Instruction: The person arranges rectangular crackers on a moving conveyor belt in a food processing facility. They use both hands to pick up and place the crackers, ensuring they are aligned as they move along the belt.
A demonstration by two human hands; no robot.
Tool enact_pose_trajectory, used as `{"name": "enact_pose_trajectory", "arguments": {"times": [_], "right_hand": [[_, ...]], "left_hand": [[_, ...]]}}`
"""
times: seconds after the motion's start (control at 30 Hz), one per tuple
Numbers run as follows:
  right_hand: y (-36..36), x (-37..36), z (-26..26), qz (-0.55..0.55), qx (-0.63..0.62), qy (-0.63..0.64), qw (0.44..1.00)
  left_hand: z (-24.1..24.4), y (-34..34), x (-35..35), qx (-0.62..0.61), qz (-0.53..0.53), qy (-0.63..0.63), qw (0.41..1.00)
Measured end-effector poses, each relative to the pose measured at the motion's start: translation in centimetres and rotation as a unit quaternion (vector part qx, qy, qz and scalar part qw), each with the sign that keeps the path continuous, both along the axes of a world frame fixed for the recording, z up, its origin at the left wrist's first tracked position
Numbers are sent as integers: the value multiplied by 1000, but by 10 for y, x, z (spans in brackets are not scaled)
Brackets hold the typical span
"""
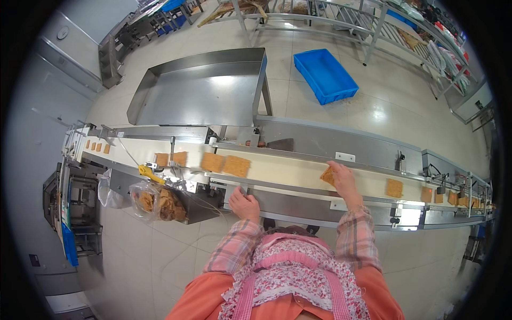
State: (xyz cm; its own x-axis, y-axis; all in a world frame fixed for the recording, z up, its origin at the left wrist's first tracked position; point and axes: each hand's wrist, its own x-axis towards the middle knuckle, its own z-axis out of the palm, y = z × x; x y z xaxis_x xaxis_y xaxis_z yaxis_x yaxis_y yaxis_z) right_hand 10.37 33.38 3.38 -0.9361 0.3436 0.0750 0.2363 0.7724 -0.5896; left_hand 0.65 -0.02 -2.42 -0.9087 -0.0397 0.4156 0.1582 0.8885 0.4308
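My right hand (pixel 345 183) is over the pale conveyor belt (pixel 286 170), its fingers on a brown square food slab (pixel 327 176). The hand covers part of that slab. My left hand (pixel 245 205) rests at the near metal side of the conveyor, fingers loosely bent, with nothing visible in it. Just beyond it on the belt lie two flat brown slabs (pixel 237 166) side by side. Another slab (pixel 394 188) lies on the belt to the right of my right hand.
Smaller brown pieces (pixel 439 196) line the belt's right end. Metal rails (pixel 280 187) border the belt. A yellow-handled device (pixel 151 174) and a plastic bag of brown scraps (pixel 147 201) are at left. Beyond stand a steel tray table (pixel 200 94) and a blue crate (pixel 326 76).
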Motion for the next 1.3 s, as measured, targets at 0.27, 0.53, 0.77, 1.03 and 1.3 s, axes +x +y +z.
{"name": "enact_pose_trajectory", "arguments": {"times": [0.27,0.53,0.77,1.03,1.3], "right_hand": [[16,51,-19,-13,201,-33,979],[-16,48,-17,-162,120,97,975],[-112,-15,8,82,130,101,983],[-54,37,-16,-78,209,-89,971],[-58,41,-28,-87,216,-34,972]], "left_hand": [[-5,3,3,9,7,20,1000],[1,5,3,25,7,3,1000],[-8,1,-1,-6,-9,48,999],[-4,-2,3,4,7,1,1000],[-2,-1,2,22,8,14,1000]]}}
